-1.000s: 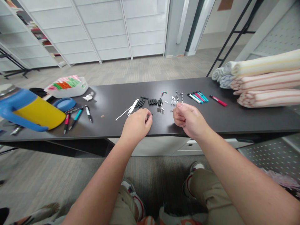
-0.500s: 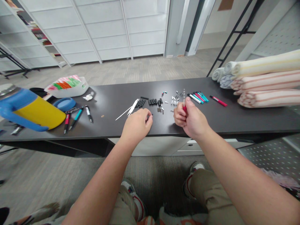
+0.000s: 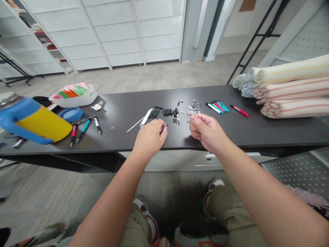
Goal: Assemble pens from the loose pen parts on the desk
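Observation:
My right hand (image 3: pixel 208 132) is closed around a pen part, with a thin pale shaft (image 3: pixel 198 109) sticking up and a bit of red at the fingers. My left hand (image 3: pixel 150 137) is near the table's front edge, fingers curled over a small black pen piece (image 3: pixel 166 126), mostly hidden. Between and beyond the hands lie white refills (image 3: pixel 146 117), thin black tubes (image 3: pixel 154 113), short black grips (image 3: pixel 168 112) and small silver and clear pieces (image 3: pixel 191 110). Several coloured pen barrels with clips (image 3: pixel 217 106) lie beyond my right hand, a red one (image 3: pixel 239 110) apart from them.
On the left of the dark table (image 3: pixel 123 103) stand a blue-and-yellow jug (image 3: pixel 43 120) lying tilted, a blue lid (image 3: pixel 71 114), a white basket (image 3: pixel 74 99) and several assembled pens (image 3: pixel 84 129). Rolled striped towels (image 3: pixel 295 87) are stacked at the right end.
My right hand has tipped and shifted slightly, and the pen part in it now sits lower, its upright shaft moved a little left. My left hand has stayed in place.

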The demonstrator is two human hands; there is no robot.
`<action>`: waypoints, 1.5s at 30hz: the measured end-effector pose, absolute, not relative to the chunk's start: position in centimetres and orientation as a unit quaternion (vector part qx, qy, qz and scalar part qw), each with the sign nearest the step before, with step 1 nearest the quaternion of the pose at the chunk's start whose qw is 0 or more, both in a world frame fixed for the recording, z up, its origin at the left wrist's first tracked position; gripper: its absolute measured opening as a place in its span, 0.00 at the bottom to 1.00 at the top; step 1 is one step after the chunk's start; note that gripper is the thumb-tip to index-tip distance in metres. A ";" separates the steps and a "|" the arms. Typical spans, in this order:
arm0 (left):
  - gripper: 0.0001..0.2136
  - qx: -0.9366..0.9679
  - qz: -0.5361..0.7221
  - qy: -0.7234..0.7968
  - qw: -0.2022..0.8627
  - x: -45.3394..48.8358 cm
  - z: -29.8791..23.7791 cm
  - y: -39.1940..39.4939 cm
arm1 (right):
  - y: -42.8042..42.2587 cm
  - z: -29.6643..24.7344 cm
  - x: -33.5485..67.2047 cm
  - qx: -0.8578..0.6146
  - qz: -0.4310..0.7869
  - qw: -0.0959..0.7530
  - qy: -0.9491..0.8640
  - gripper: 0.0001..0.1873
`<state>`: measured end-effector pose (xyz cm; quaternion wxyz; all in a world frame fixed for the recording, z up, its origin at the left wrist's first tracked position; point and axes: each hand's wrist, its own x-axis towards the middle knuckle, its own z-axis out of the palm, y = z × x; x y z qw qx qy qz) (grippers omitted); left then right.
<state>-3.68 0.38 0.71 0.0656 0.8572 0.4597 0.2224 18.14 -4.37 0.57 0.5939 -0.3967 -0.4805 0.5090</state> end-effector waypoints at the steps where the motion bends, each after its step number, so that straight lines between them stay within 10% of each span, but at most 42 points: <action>1: 0.07 0.858 0.223 0.458 0.066 -3.7 0.7 0.4 | -4.3 0.6 18.1 -0.396 0.509 0.596 -0.478 0.33; 18: 0.07 0.858 0.222 0.459 0.065 -3.7 0.8 0.3 | -4.2 0.3 18.3 -0.403 0.510 0.573 -0.499 0.34; 29: 0.07 0.858 0.226 0.458 0.060 -3.6 0.7 0.2 | -5.3 0.6 16.7 -0.502 0.194 0.376 -0.755 0.26; 45: 0.06 0.860 0.226 0.455 0.048 -3.6 0.7 0.2 | -4.7 0.3 17.5 -0.507 0.305 0.457 -0.664 0.31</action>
